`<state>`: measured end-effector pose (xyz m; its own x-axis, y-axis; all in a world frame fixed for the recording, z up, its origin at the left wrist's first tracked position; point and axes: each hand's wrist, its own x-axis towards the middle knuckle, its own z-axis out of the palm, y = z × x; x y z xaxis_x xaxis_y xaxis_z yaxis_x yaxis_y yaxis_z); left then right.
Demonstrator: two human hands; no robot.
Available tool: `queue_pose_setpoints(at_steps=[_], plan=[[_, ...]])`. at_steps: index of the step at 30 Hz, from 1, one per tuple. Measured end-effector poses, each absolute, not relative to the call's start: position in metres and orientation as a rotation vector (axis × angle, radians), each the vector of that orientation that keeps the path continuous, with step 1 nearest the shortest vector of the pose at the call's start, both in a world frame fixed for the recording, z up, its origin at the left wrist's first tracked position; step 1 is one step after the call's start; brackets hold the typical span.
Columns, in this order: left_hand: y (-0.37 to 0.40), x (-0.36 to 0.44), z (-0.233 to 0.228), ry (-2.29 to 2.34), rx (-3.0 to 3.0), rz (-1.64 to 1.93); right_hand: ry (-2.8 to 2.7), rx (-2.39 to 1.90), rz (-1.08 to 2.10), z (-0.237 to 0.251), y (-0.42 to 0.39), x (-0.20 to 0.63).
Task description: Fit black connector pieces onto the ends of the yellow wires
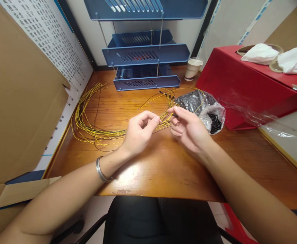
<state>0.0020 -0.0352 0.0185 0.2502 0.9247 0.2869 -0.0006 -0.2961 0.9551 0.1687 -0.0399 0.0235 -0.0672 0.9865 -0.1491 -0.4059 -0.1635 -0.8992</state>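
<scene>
Left hand and right hand, close together over the worktop, each pinched on yellow wires; what the right fingertips clamp is too small to tell. Wires: looped bundle running leftward from the hands, left hand nearer. Bag of black parts just behind right hand. Beyond: trays, cup, red box.

Both forearms are bare, with no sleeves in view up to the near edge of the picture. The left hand carries a plain, narrow silver metal bangle around its wrist. The right hand wears nothing: no ring, watch or glove shows on either hand.
</scene>
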Motion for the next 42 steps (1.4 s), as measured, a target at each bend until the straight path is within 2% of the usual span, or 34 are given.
queue_pose_setpoints(at_steps=[7,16,25,42], plan=[[-0.035,0.003,0.018,0.944,1.607,1.194,-0.696,-0.981,1.780,0.030,-0.039,0.174],[-0.037,0.003,0.011,0.984,1.751,1.198,-1.108,-1.027,1.533,0.024,-0.050,0.165],[-0.039,0.002,0.011,0.965,1.835,1.174,-1.136,-1.040,1.608,0.023,-0.048,0.166],[-0.037,0.002,0.015,0.964,1.665,1.141,-1.411,-1.039,1.220,0.021,-0.050,0.169]])
